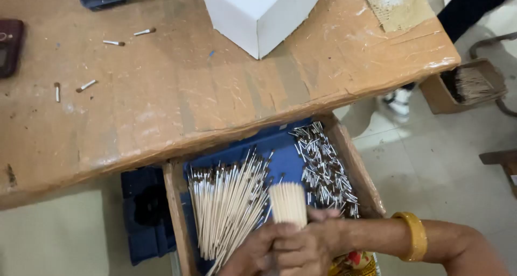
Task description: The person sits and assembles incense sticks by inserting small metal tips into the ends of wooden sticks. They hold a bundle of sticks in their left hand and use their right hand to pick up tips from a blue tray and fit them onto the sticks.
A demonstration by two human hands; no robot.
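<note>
My right hand [318, 241], with a yellow bangle [413, 235] on its wrist, and my left hand [253, 253] are both wrapped around an upright bundle of thin pale sticks [288, 202]. They hold it over a wooden tray with a blue lining [285, 152] that juts out under the table edge. Inside the tray, a heap of long pale sticks with dark tips [226, 206] lies to the left of the bundle. A pile of short silver and dark pieces [324, 168] lies to its right.
The brown cardboard-covered table [177, 98] carries a white box [258, 12], a few short loose pieces [86, 85] and a dark red object [9, 44] at its left edge. On the floor to the right stands a cardboard box of sticks [468, 85], near another person's shoe [398, 101].
</note>
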